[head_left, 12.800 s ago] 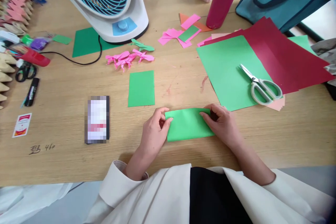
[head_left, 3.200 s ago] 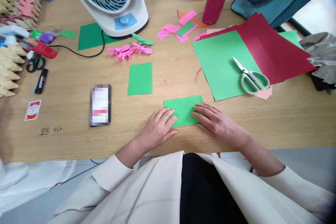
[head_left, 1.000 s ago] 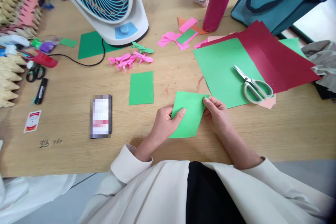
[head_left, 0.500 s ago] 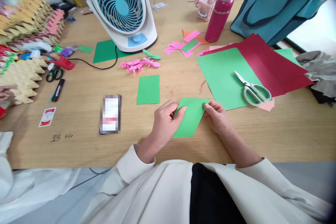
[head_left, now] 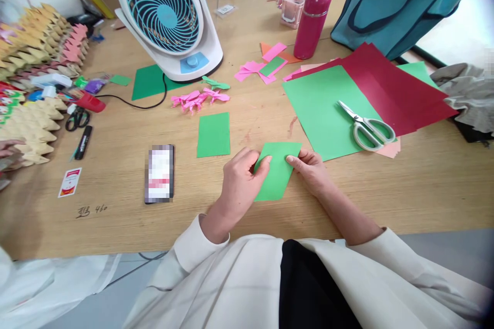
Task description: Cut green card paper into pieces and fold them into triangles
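A small sheet of green paper (head_left: 276, 172) is held just above the table between my two hands. My left hand (head_left: 242, 177) pinches its left edge, thumb on top and fingers curled beneath. My right hand (head_left: 309, 168) grips the upper right corner between thumb and fingers. To the left lies another green paper rectangle (head_left: 213, 134), flat on the wood. White-handled scissors (head_left: 366, 128) rest closed on a larger green sheet (head_left: 320, 113), right of my hands.
Dark red sheets (head_left: 397, 92) lie at the right, near a pink bottle (head_left: 312, 23) and a teal bag (head_left: 393, 5). A fan (head_left: 170, 20) stands at the back. Pink paper pieces (head_left: 198, 98) and a phone (head_left: 159, 174) are on the left. Another person's hand (head_left: 10, 148) shows at the far left.
My right thumb has moved slightly left along the top of the green paper. The view has shifted a little, and both hands keep their hold.
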A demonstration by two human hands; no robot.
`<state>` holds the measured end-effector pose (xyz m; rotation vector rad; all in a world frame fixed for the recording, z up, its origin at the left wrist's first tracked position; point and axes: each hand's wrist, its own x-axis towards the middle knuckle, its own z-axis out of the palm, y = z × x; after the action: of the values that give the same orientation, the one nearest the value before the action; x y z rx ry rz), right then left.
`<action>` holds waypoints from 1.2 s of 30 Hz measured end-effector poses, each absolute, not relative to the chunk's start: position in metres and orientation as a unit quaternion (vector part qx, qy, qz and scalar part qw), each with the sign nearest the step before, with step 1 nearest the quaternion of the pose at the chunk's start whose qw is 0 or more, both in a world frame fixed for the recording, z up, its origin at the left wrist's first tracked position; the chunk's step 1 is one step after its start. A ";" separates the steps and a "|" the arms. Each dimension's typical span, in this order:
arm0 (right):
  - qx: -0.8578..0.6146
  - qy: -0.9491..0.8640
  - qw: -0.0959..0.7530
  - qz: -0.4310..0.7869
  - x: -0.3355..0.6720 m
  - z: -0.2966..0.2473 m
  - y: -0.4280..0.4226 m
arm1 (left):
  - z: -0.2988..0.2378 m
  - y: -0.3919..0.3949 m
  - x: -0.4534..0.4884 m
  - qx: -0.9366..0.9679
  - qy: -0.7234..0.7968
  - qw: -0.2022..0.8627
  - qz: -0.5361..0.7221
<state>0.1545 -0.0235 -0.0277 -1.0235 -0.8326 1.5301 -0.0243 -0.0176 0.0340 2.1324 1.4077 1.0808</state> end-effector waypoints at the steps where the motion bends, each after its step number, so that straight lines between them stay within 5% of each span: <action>1: -0.434 -0.344 0.529 0.643 0.155 -0.028 -0.023 | 0.034 -0.016 -0.024 0.749 0.505 0.194 0.382; 16: -0.444 -0.310 0.522 0.659 0.156 -0.030 -0.020 | 0.026 -0.002 -0.020 0.665 0.558 0.323 0.377; 27: -0.483 -0.273 0.565 0.611 0.154 -0.030 -0.019 | 0.000 -0.002 -0.023 0.566 0.520 0.565 0.301; 36: -0.484 -0.372 0.502 0.612 0.150 -0.025 -0.018 | 0.001 -0.005 -0.030 0.596 0.567 0.420 0.385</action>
<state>0.1499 -0.0179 -0.0247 -1.1694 -0.8979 1.4797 -0.0295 -0.0047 0.0005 1.4932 1.4211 0.9641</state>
